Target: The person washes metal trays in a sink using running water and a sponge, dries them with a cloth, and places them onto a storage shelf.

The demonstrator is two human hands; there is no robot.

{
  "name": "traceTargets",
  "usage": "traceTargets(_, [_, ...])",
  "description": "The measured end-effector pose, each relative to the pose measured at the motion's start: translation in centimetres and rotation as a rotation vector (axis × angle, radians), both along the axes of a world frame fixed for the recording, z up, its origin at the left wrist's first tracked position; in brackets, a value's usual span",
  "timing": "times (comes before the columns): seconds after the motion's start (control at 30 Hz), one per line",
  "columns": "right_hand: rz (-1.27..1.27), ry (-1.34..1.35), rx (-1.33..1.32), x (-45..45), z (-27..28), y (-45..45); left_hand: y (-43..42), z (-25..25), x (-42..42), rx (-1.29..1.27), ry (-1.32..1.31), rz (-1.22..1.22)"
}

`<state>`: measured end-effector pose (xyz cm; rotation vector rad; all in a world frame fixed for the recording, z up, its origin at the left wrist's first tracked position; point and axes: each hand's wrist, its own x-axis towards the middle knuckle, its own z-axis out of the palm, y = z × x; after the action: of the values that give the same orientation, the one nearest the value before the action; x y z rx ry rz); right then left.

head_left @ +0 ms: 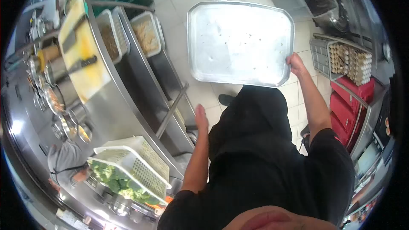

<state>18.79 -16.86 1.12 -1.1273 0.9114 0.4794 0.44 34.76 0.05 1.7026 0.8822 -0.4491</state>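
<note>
My right hand [296,64] is closed on the right rim of a large shallow metal tray [238,44], with the fingers wrapped over its edge. The tray hangs out in front of my legs above the tiled floor. A few small dark specks lie on its bare surface. My left hand [201,118] hangs beside the steel counter, seen edge-on, with its fingers stretched out and nothing in it. It is apart from the tray and close to the counter's metal rail [172,111].
Left, a steel counter [117,102] carries a yellow cutting board [81,79], a knife [79,66] and a white basket [147,157] near broccoli. Tubs [147,33] sit below. Another person [66,164] stands beyond. Egg trays [349,64] and red crates [347,102] stand right.
</note>
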Motion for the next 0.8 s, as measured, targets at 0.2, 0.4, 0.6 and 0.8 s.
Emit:
traceTargets(0.2, [-0.011, -0.037, 0.029, 1.8, 9.4, -4.1, -3.2, 17.4, 23.1, -0.252, -0.259, 0.139])
traceTargets(0.4, [0.037, -0.202, 0.231, 9.6, 13.7, -8.6, -10.8, 27.6, 33.7, -0.811, -0.334, 0.062])
traceTargets(0.6, [0.159, -0.224, 0.111, 18.5, 15.7, -12.3, -11.5, 25.9, 39.2, -0.667, -0.147, -0.001])
traceTargets(0.8, [0.185, -0.286, -0.093, 27.6, 18.3, -13.9, -14.2, 23.7, 47.2, -0.605, -0.120, -0.009])
